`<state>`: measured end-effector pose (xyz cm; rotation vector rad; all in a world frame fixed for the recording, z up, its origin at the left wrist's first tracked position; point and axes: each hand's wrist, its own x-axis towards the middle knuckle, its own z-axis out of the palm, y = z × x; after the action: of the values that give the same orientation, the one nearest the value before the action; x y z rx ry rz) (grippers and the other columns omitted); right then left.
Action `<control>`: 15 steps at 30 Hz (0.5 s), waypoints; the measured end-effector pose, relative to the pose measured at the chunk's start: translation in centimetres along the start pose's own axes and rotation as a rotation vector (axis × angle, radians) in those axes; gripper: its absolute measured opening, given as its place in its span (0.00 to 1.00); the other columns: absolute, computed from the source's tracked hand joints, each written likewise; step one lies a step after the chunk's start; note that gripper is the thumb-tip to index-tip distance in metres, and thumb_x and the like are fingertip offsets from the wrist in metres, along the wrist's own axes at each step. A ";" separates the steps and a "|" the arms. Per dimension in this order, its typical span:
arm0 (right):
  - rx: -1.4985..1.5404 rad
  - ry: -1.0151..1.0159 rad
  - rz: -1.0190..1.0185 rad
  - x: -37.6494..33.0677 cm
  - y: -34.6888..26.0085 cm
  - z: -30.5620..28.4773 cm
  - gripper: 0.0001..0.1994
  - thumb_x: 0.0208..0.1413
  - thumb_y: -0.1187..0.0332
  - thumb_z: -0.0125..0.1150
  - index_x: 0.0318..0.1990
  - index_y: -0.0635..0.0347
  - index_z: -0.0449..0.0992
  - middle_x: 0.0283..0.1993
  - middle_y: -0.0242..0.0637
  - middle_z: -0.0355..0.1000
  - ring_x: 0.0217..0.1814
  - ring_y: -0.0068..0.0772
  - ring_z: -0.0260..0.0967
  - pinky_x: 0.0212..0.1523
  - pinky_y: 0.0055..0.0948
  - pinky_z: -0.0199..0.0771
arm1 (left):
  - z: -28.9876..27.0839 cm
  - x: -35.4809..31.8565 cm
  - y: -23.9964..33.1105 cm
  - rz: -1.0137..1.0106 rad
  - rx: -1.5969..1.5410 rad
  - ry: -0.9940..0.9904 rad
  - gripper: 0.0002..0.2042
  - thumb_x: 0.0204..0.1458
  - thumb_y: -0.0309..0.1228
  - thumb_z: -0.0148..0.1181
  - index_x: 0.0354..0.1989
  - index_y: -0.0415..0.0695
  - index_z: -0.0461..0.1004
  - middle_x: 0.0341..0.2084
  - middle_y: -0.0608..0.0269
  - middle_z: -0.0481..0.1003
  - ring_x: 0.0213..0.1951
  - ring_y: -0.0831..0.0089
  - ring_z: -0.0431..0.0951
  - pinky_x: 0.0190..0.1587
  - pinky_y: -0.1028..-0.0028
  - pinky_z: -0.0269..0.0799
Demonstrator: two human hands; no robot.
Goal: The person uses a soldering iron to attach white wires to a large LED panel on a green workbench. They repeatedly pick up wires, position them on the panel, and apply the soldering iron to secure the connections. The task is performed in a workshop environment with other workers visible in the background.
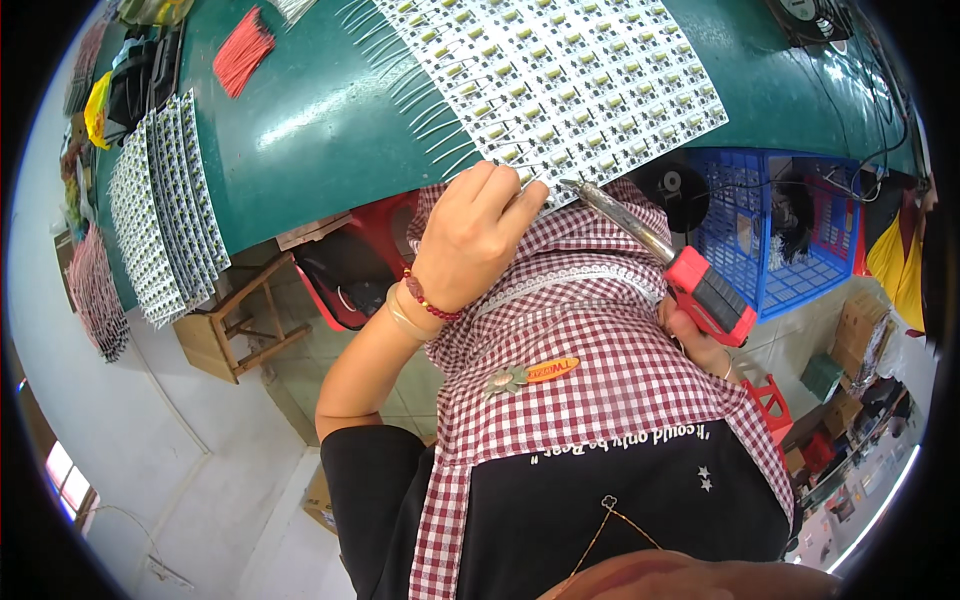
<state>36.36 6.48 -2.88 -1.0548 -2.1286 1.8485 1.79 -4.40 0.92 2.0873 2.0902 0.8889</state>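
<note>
A large white panel of small circuit boards (600, 75) lies on the green table, its near corner toward me. Thin white wires (425, 110) stick out in a row along its left edge. My left hand (470, 230) is closed in a pinch at that near corner, on a thin wire mostly hidden by the fingers. My right hand (690, 335) is wrapped round the red and black handle of a soldering iron (640, 230). The iron's tip touches or nearly touches the panel's corner, just right of my left fingertips.
A bundle of red wires (243, 52) lies on the green table (310, 130). More circuit board panels (170, 210) lean at the table's left end, beside bundled pinkish wires (95, 290). A blue plastic crate (765, 235) stands at right below the tabletop. Black cables (880, 130) trail at the right edge.
</note>
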 end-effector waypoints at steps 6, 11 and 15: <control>-0.039 0.021 0.033 0.0 -0.6 0.4 0.09 0.43 0.74 0.67 0.33 0.63 0.76 0.31 0.39 0.72 0.28 0.39 0.71 0.28 0.34 0.69 | 0.1 0.0 0.1 -0.006 0.002 0.005 0.12 0.42 0.22 0.59 0.38 0.38 0.75 0.27 0.60 0.64 0.31 0.65 0.70 0.34 0.68 0.69; -0.061 0.017 -0.002 -0.1 -0.7 0.4 0.10 0.43 0.74 0.68 0.35 0.64 0.77 0.32 0.40 0.73 0.28 0.37 0.72 0.30 0.32 0.71 | 0.0 -0.1 0.0 -0.008 -0.003 0.005 0.12 0.42 0.22 0.59 0.38 0.38 0.75 0.27 0.60 0.65 0.32 0.65 0.70 0.35 0.68 0.69; 0.029 0.016 0.024 -0.2 -0.6 0.1 0.10 0.48 0.72 0.68 0.37 0.66 0.77 0.32 0.40 0.73 0.30 0.34 0.73 0.31 0.30 0.72 | -0.1 -0.1 0.1 -0.010 -0.006 -0.003 0.12 0.42 0.21 0.58 0.38 0.38 0.75 0.28 0.60 0.65 0.32 0.65 0.70 0.35 0.68 0.70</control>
<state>36.24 6.28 -2.30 -1.0899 -2.0830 1.8684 1.81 -4.52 0.98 2.0724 2.0918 0.8885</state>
